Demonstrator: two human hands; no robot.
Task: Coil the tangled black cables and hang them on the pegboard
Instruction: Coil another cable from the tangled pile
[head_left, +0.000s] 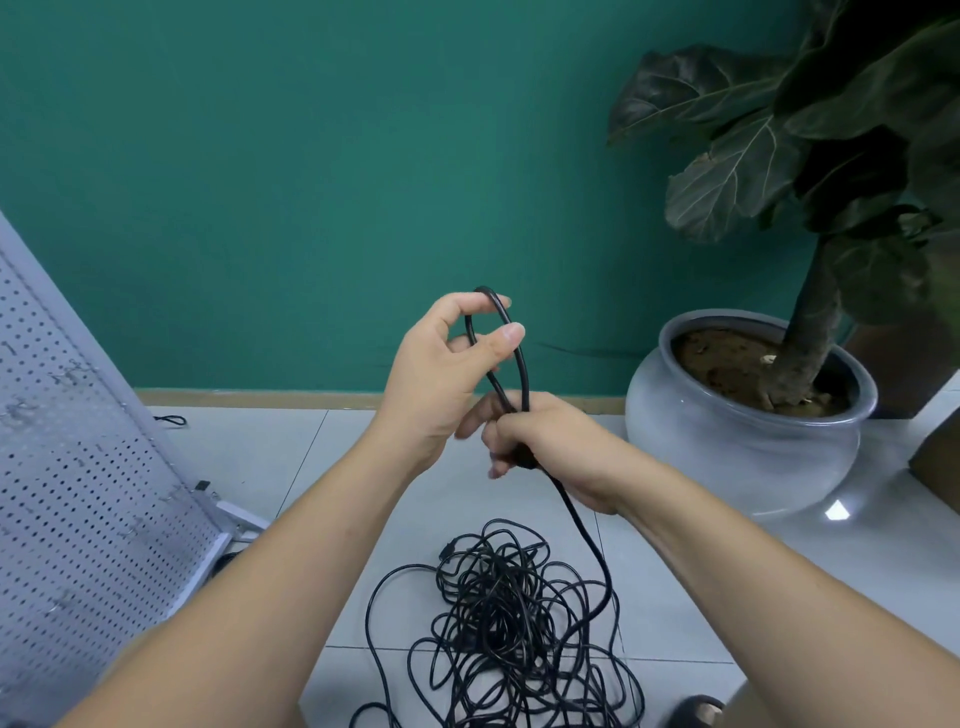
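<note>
Where the black cable (522, 364) comes up out of the right hand (545, 441), it forms one narrow upright loop in the air above the floor (675, 597). The loop's top bend is hooked over the raised left hand (436, 374). That hand's fingers are curled, and the thumb and forefinger pinch the upper end of the loop. The right hand sits just below it, clenched round both strands at the loop's base, with a thicker black part showing under the fingers. What that part is cannot be told.

From this fist a single strand drops to the tangled pile (498, 634), which lies on the pale tiles near the floor's near edge, between the two forearms. The pile is a loose mass of crossing loops. One wide loop trails off its left side, and a small connector (448, 550) shows at its far edge.

A white perforated pegboard (78, 493) stands tilted along the floor's left edge, its foot on the tiles and a few metal hooks (70, 373) on its face. Beyond it a short black cord (171, 420) lies close to the skirting. In the floor's far right corner, a round grey glazed pot (727, 457) filled with soil holds a large-leaved plant (753, 171) against the teal wall (311, 156).
</note>
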